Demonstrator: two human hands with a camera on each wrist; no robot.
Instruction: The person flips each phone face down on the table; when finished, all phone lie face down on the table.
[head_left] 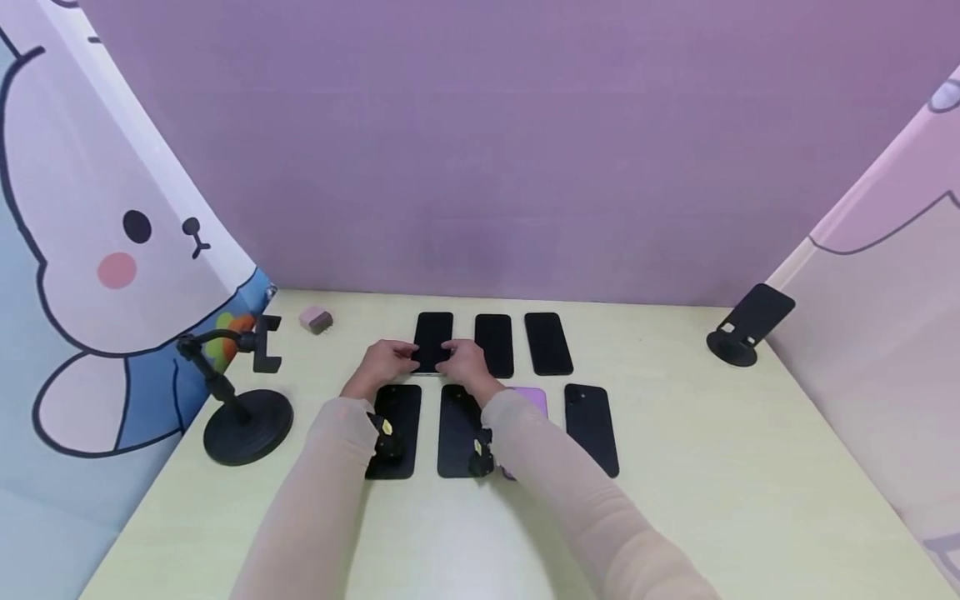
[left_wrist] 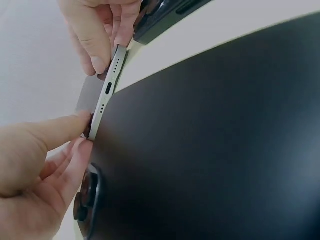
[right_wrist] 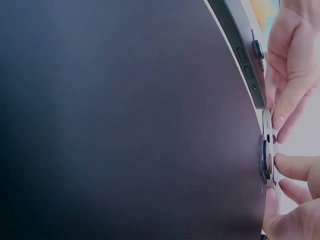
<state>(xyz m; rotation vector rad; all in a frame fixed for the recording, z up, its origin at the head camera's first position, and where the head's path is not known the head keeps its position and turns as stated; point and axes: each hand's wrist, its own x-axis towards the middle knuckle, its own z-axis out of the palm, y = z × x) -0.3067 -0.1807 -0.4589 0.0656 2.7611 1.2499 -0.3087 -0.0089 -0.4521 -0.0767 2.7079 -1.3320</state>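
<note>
At the left end of the back row lies a black-screened smartphone (head_left: 433, 340), its silver bottom edge towards me. My left hand (head_left: 384, 365) grips its lower left corner between thumb and fingers. The lower right corner is pinched by my right hand (head_left: 467, 365). In the left wrist view, the phone's edge (left_wrist: 106, 90) shows a charging port and speaker holes. Under my wrists lie two dark phones, back up: one on the left (head_left: 405, 442), another on the right (head_left: 453, 442). A purple phone (head_left: 534, 397) is partly hidden by my right sleeve.
Two more black phones, one in the middle (head_left: 493, 346) and one at the right (head_left: 549, 343), continue the back row. Another dark phone (head_left: 592, 429) ends the front row. A black stand (head_left: 247, 425) and small pinkish block (head_left: 317, 320) are left; another stand (head_left: 753, 321) is far right.
</note>
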